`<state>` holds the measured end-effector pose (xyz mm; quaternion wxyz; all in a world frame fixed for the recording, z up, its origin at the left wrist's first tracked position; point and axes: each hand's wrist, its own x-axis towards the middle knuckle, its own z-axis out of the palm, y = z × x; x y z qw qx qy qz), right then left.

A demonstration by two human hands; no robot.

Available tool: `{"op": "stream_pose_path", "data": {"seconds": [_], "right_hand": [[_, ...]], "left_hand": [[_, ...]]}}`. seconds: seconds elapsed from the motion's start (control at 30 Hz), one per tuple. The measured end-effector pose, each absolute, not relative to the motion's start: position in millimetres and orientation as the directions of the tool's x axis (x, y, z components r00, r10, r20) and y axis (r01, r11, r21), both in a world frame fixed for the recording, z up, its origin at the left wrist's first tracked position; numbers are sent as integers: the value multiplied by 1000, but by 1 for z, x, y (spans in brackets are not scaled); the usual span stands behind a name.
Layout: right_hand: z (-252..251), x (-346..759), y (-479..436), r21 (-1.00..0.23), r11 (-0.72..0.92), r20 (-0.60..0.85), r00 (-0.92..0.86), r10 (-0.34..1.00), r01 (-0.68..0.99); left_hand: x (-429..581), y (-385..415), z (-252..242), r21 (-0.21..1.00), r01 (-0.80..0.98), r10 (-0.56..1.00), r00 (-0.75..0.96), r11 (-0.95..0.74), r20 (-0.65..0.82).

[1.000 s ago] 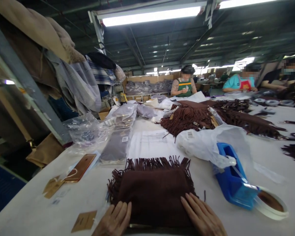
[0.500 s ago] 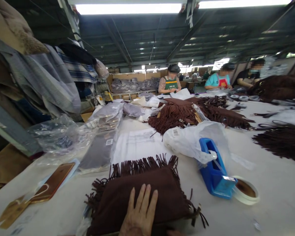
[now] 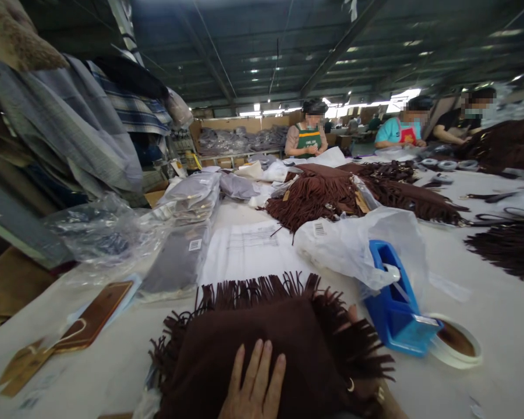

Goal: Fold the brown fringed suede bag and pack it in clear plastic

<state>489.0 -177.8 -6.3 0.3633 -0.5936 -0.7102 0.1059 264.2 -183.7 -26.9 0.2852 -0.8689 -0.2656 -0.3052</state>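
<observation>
1. The brown fringed piece (image 3: 305, 343) lies at the near middle of the pale table (image 3: 502, 337).
2. The left hand (image 3: 253, 387) rests flat upon it, fingers slightly spread, gripping nothing.
3. The right hand (image 3: 353, 314) is mostly covered by the fringe at the right; I cannot tell whether it grips.
4. Farther right, a blue tape dispenser (image 3: 397, 323) stands beside a tape roll (image 3: 456, 340).

No wording fully legible. Green apron (image 3: 310, 141) on a person (image 3: 292, 142) beyond the table's (image 3: 506, 326) far edge: pale lettering, possibly ending "LIN"; too small to confirm. Barcode label (image 3: 194, 245) on grey packet (image 3: 170, 265), toward table's left edge; digits unresolved. Second barcode (image 3: 319, 229) on white plastic bag (image 3: 344, 247); digits likewise. Paper sheet (image 3: 244, 250) between: faint print, unreadable.
</observation>
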Motion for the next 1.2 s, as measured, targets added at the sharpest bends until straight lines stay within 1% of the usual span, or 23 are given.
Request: {"op": "stream_pose_path", "data": {"seconds": [0.1,0.13,0.17,0.2,0.27,0.3,0.33,0.43,0.5,0.6,0.67,0.7,0.73,0.77,0.8,0.83,0.87,0.9,0.93,0.97,1.0,1.13,1.2], "right_hand": [[-1,495,-172,-616,252,313,-62,948,747],[-1,491,-171,-600,229,289,-60,956,766],[-3,484,-171,-556,206,275,-55,960,805],[-5,474,-171,-483,190,272,-60,960,855],[-11,450,-173,-286,177,297,-89,951,942],[-14,437,-174,-196,176,315,-108,943,965],[-17,426,-174,-133,180,337,-126,933,975],[-25,408,-174,-28,180,412,-152,899,983],[-30,409,-175,47,228,473,-223,852,973],[-40,421,-171,172,324,583,-361,728,930],[-46,428,-166,213,368,647,-413,641,905],[-49,430,-163,221,383,664,-426,615,897],[-50,431,-161,228,399,670,-440,598,888],[-50,431,-159,234,412,668,-453,590,881],[-50,431,-159,240,421,664,-464,586,875],[-50,431,-159,244,423,666,-468,582,873],[-49,431,-159,247,420,674,-466,574,874],[-49,431,-160,252,420,677,-469,567,872],[-48,431,-160,258,422,679,-474,560,869],[-48,432,-160,264,426,678,-481,556,865],[-48,432,-160,269,434,678,-489,549,860],[-44,433,-158,311,465,659,-540,523,829],[-42,433,-158,350,469,640,-572,513,811]], "left_hand": [[269,-189,-34,-340,642,291,672,-688,680],[270,-190,-35,-348,638,287,679,-687,676],[271,-190,-36,-354,633,281,683,-689,675],[271,-190,-36,-354,627,272,684,-694,677],[272,-189,-35,-345,611,243,676,-713,696],[272,-187,-34,-327,613,221,648,-720,729],[272,-186,-33,-308,615,203,619,-726,759],[274,-183,-32,-293,613,185,595,-734,782],[277,-185,-34,-298,613,185,600,-732,779],[281,-186,-36,-287,656,165,538,-698,827],[272,-183,-27,-285,652,175,547,-703,819],[262,-181,-18,-258,631,210,568,-732,796],[247,-180,-7,-190,604,286,601,-774,746],[229,-180,6,-87,589,392,633,-803,668],[208,-180,19,37,614,512,621,-788,594],[185,-180,31,191,706,686,527,-682,501],[163,-180,39,327,806,845,354,-493,400],[141,-179,45,424,858,946,191,-291,262],[123,-178,47,474,873,990,60,-115,129],[109,-177,47,491,871,999,-32,10,36],[99,-175,45,494,865,996,-80,88,-37],[101,-166,36,479,850,971,-146,220,-188],[112,-161,36,472,839,956,-176,271,-236]]}}
